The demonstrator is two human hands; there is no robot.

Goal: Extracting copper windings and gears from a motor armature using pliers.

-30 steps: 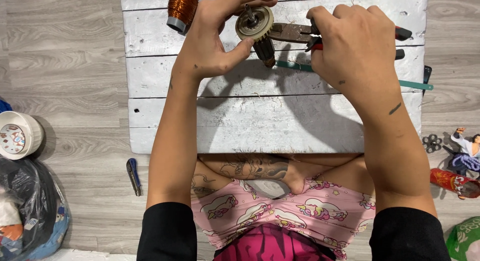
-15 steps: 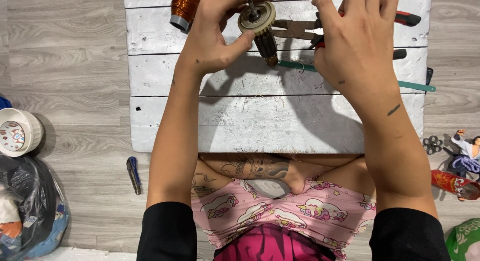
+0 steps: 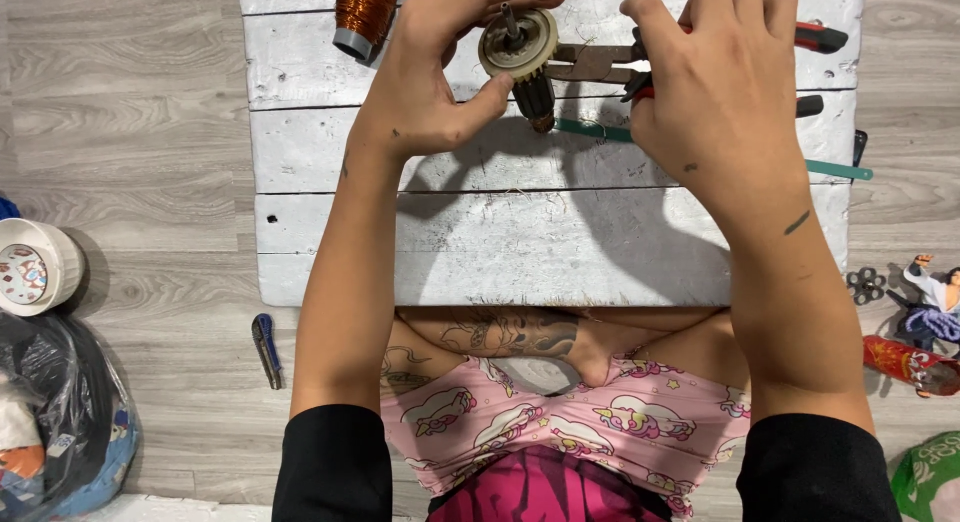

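My left hand (image 3: 440, 77) grips a small motor armature (image 3: 522, 60) with a round metal end and a dark wound body, held upright over a white wooden board (image 3: 480, 242). My right hand (image 3: 720, 92) is closed on the red-and-black handles of a pair of pliers (image 3: 590, 64), whose metal jaws reach left to the side of the armature. A spool of copper wire (image 3: 362, 12) lies on the board just left of my left hand.
A thin green strip (image 3: 835, 169) lies on the board under my right hand. On the grey floor are a white round tub (image 3: 35, 267), a dark plastic bag (image 3: 55, 412), a small blue utility knife (image 3: 267, 347), and toy figures (image 3: 925, 317) at the right.
Both hands and the armature have shifted slightly up and away. My right hand's fingers have spread a little over the pliers' handles.
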